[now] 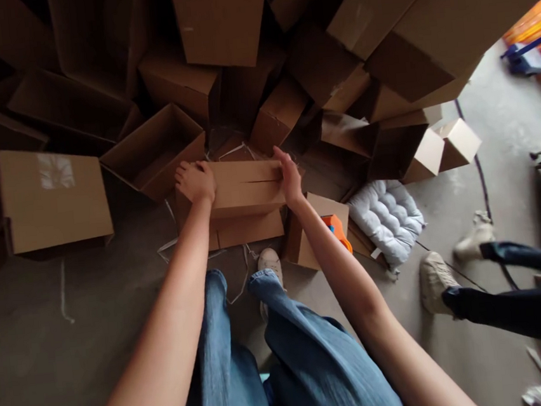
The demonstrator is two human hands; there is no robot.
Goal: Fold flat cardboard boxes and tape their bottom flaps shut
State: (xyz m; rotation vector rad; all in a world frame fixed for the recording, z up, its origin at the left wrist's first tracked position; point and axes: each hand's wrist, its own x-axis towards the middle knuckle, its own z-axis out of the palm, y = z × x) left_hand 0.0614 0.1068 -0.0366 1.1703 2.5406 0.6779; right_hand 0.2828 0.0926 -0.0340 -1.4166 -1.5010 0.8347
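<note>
A brown cardboard box (245,192) stands on the floor just in front of my feet, its top flaps folded down. My left hand (195,181) grips the left end of the top with fingers curled over the edge. My right hand (290,179) clasps the right end of the same top. Both arms reach straight down to it.
A tall heap of empty cardboard boxes (215,23) fills the back. A closed box with a tape patch (52,197) sits left. An orange tape dispenser (336,228) and a white cushion (387,217) lie right. Another person's legs (508,282) stretch in from the right. Loose plastic straps lie on the floor.
</note>
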